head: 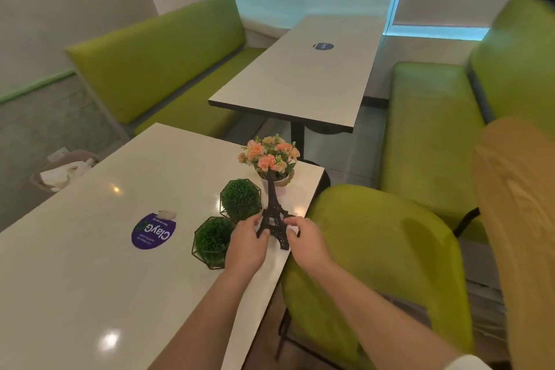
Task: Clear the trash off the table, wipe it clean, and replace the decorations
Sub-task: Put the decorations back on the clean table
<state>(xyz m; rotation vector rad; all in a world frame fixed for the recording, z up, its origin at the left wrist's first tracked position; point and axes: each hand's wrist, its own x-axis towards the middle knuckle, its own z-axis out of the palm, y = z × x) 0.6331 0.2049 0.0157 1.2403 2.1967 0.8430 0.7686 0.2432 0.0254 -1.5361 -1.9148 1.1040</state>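
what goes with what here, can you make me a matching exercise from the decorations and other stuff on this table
Things:
1. Eiffel Tower model
2. flower pot
3. round sticker
4. grass balls

Descriptions:
A. purple, flat on the tabletop
B. green, each in a wire frame
C. dark, held at its base by the left hand and right hand
D. pink and orange blooms, near the table's far corner

Pairs: 1-C, 2-D, 3-A, 4-B
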